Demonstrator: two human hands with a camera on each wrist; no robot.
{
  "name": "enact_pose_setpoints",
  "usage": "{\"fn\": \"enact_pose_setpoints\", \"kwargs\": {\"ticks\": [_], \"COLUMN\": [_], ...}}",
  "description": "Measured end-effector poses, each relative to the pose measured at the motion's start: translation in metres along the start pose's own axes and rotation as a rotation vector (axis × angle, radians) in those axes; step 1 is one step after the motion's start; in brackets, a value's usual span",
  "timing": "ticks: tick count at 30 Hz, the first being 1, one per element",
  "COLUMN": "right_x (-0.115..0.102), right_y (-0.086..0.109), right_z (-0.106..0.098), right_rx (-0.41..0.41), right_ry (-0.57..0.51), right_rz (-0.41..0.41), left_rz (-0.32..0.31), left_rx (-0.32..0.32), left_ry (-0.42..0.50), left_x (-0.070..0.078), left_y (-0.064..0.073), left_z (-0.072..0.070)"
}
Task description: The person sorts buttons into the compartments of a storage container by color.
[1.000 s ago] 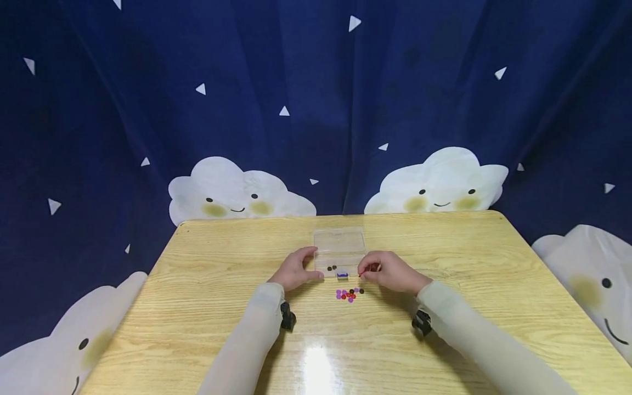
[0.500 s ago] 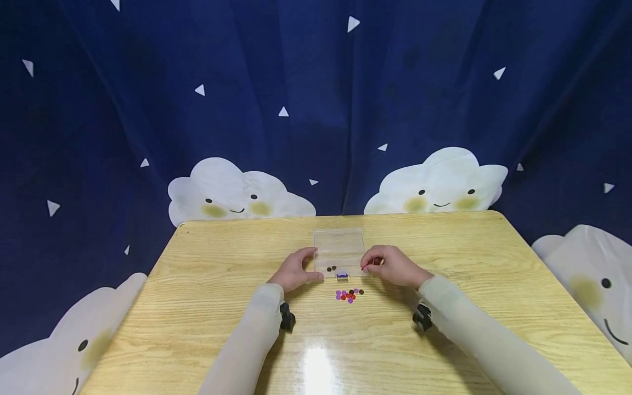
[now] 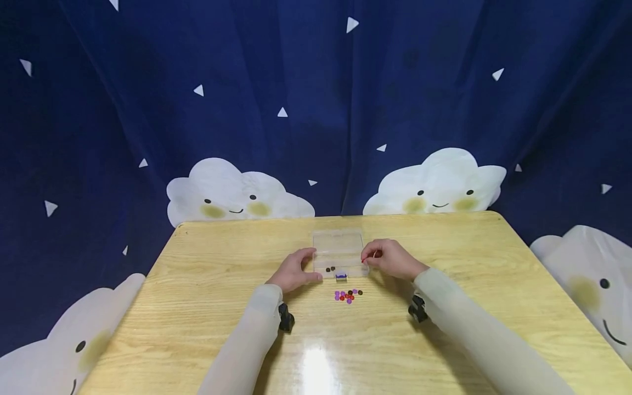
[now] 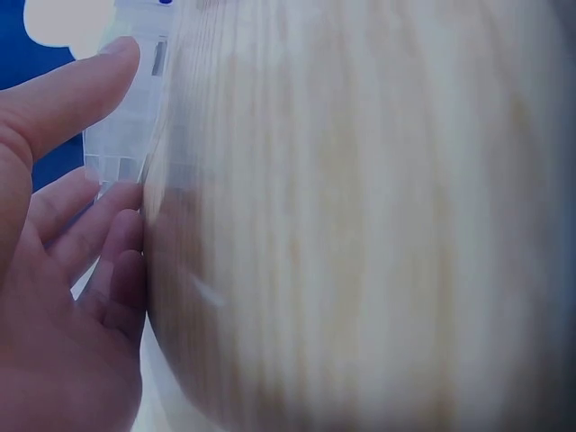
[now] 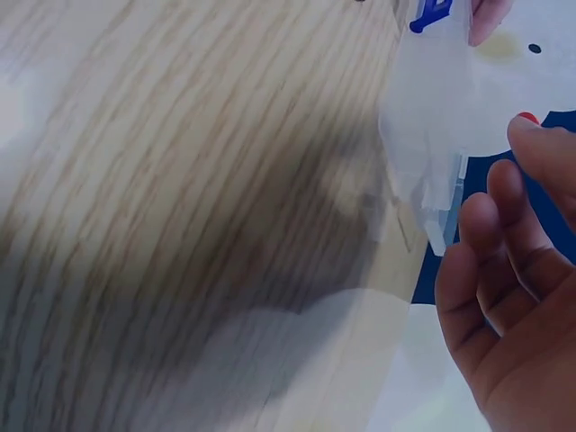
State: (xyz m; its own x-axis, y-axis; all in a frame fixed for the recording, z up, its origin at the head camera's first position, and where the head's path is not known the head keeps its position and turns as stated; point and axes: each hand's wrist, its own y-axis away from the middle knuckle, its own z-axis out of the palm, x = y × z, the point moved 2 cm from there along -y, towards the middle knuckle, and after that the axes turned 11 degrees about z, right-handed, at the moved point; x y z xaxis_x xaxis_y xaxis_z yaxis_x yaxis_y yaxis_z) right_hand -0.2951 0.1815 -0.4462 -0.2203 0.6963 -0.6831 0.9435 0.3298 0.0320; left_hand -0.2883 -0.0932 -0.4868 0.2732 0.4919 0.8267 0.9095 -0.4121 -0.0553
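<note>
A clear plastic box point(image 3: 353, 271) lies on the table with its lid point(image 3: 338, 241) raised behind it. Two small dark beads point(image 3: 328, 270) are inside, towards the left, and a blue latch point(image 3: 341, 276) marks its front. My left hand point(image 3: 293, 271) holds the box's left end, thumb at the front corner and fingers further back. Over the box's right end, my right hand point(image 3: 393, 259) pinches a small red bead point(image 5: 528, 117) between thumb and fingertip. In front of the box lies a loose group of purple, red and black beads point(image 3: 347, 296).
The wooden table point(image 3: 197, 307) extends on all sides of the box. A dark blue curtain point(image 3: 306, 66) with white clouds hangs behind it. Black wrist cameras point(image 3: 285, 318) sit at both cuffs.
My right hand has lifted and moved back with the red bead, from beside the box's front right corner to above its right end. The left hand stays in place.
</note>
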Motion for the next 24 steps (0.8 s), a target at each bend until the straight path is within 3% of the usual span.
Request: {"fn": "enact_pose_setpoints", "kwargs": {"ticks": [17, 24], "right_x": [-0.003, -0.008], "right_y": [-0.020, -0.030], "right_z": [0.000, 0.008], "right_rx": [0.011, 0.024], "right_ry": [0.048, 0.074], "right_rz": [0.049, 0.034], "left_rz": [-0.004, -0.008], "left_rx": [-0.007, -0.006], "left_ry": [0.008, -0.009], "left_x": [-0.002, -0.002], "left_y": [-0.002, -0.001], "left_z": [0.000, 0.000]}}
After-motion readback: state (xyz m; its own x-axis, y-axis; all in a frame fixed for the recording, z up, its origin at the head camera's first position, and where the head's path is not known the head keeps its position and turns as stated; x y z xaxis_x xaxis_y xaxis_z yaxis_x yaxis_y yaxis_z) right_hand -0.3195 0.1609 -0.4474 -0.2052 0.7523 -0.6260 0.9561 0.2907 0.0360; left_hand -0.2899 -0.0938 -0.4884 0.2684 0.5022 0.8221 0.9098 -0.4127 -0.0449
